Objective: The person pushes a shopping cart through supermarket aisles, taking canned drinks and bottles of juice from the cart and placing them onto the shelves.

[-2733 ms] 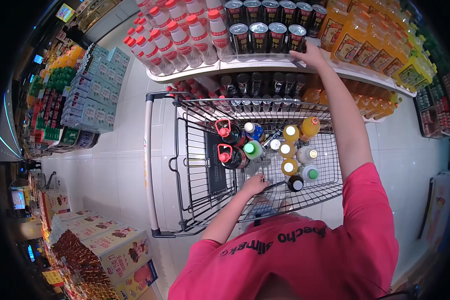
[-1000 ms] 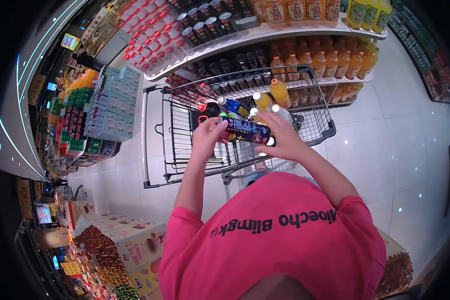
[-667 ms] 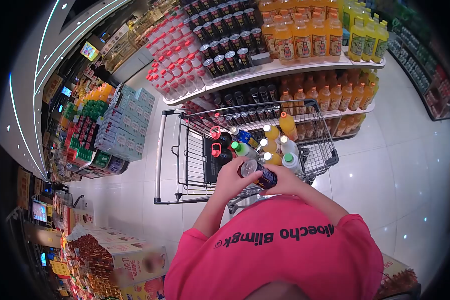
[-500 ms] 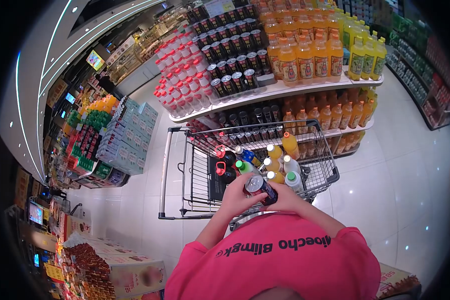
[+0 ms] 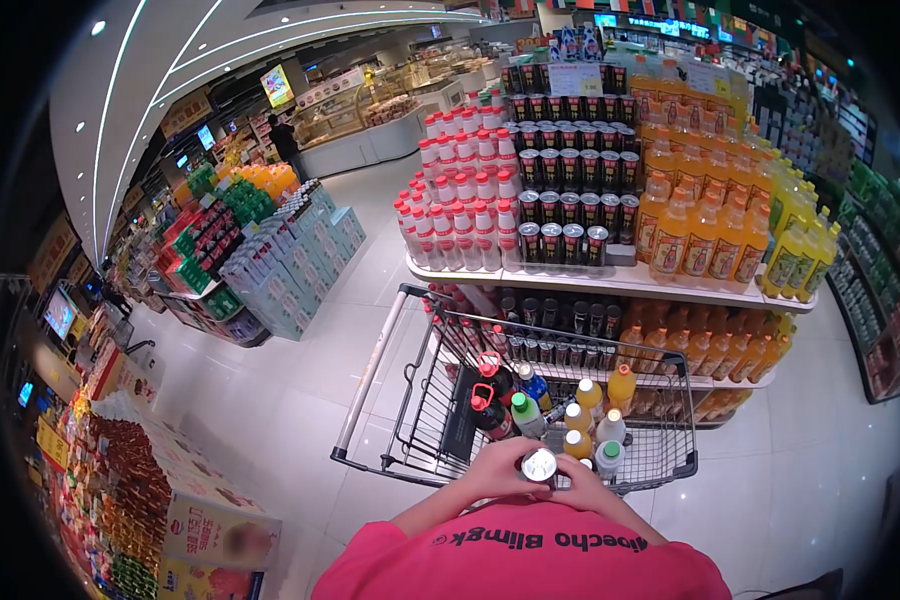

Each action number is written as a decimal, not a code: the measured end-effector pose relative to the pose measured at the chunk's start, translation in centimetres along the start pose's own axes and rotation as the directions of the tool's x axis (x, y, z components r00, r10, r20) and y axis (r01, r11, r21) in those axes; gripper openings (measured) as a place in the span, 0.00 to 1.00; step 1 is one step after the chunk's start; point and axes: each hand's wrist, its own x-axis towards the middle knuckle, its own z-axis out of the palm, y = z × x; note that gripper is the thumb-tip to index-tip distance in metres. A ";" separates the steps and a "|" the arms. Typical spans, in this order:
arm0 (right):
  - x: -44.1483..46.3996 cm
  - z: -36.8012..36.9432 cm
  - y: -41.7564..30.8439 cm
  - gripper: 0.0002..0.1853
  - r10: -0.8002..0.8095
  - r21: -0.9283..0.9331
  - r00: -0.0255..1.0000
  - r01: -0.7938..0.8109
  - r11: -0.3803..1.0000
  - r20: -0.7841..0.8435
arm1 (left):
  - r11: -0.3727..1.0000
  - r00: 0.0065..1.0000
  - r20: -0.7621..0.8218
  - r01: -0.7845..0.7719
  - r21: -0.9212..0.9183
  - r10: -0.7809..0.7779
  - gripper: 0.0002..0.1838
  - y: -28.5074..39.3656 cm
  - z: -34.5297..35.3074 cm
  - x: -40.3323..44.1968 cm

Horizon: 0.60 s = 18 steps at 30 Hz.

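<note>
Close to my chest, a dark drink can (image 5: 539, 464) is held between both hands, its silver top facing up at me. My left hand (image 5: 498, 470) wraps around its left side. On the other side, the fingers of my right hand (image 5: 578, 484) close on it. Just beyond them stands a metal shopping cart (image 5: 414, 455) with bottles in it. Inside are dark bottles with red handles (image 5: 491, 414), a green-capped bottle (image 5: 527, 416), several yellow drink bottles (image 5: 577, 443) and a clear bottle with a green cap (image 5: 609, 456).
Behind the cart rises a tiered drinks shelf (image 5: 570, 280) with black cans (image 5: 568, 205), red-capped bottles (image 5: 460, 215) and orange drink bottles (image 5: 705, 235). Stacked cartons (image 5: 300, 270) stand to the left. A snack display (image 5: 160, 480) is at the lower left. A person (image 5: 284, 140) stands far back.
My view has tilted upward, so the shelf and cart sit lower and further right. The can stays in both hands, now showing mostly its top rather than its side.
</note>
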 end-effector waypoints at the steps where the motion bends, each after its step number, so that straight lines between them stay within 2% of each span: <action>1: 0.3 0.2 0.3 0.27 0.014 0.008 1.000 -0.014 1.000 -0.007 | 1.000 1.000 -0.002 -0.021 -0.011 0.021 0.34 -0.7 -0.1 0.1; 5: 1.5 1.1 2.8 0.27 0.039 -0.005 0.996 -0.040 0.999 -0.082 | 0.999 0.998 0.068 0.005 -0.036 -0.002 0.34 -2.3 -0.9 1.0; 7: 1.9 1.8 4.7 0.28 0.058 0.024 0.985 -0.055 0.998 -0.162 | 0.998 0.996 0.063 -0.057 -0.029 0.058 0.35 -3.8 -0.8 1.7; 8: 2.2 1.8 5.3 0.28 0.074 0.035 0.980 -0.069 0.997 -0.187 | 0.996 0.996 0.088 -0.003 -0.084 0.011 0.35 -4.1 -0.9 2.1; 9: 2.5 1.8 5.7 0.28 0.100 0.133 0.971 -0.072 0.989 -0.217 | 0.989 0.992 0.117 0.051 -0.137 -0.035 0.34 -4.3 -0.9 2.5; 12: 3.6 0.7 6.7 0.31 0.214 0.246 0.940 -0.149 0.958 -0.265 | 0.973 0.991 0.111 0.094 -0.209 -0.072 0.34 -6.7 0.2 4.0; 13: 3.7 -0.3 7.1 0.31 0.324 0.309 0.918 -0.247 0.918 -0.228 | 0.966 0.990 0.105 0.120 -0.231 -0.098 0.33 -7.1 0.6 4.5; 15: 4.5 -3.0 6.5 0.30 0.291 0.311 0.902 -0.189 0.931 -0.321 | 0.948 0.988 0.075 0.150 -0.281 -0.134 0.31 -8.1 1.6 5.8; 18: 5.7 -8.4 7.9 0.24 0.298 0.241 0.859 -0.212 0.947 -0.417 | 0.897 0.973 0.052 0.226 -0.379 -0.223 0.26 -9.9 3.7 7.7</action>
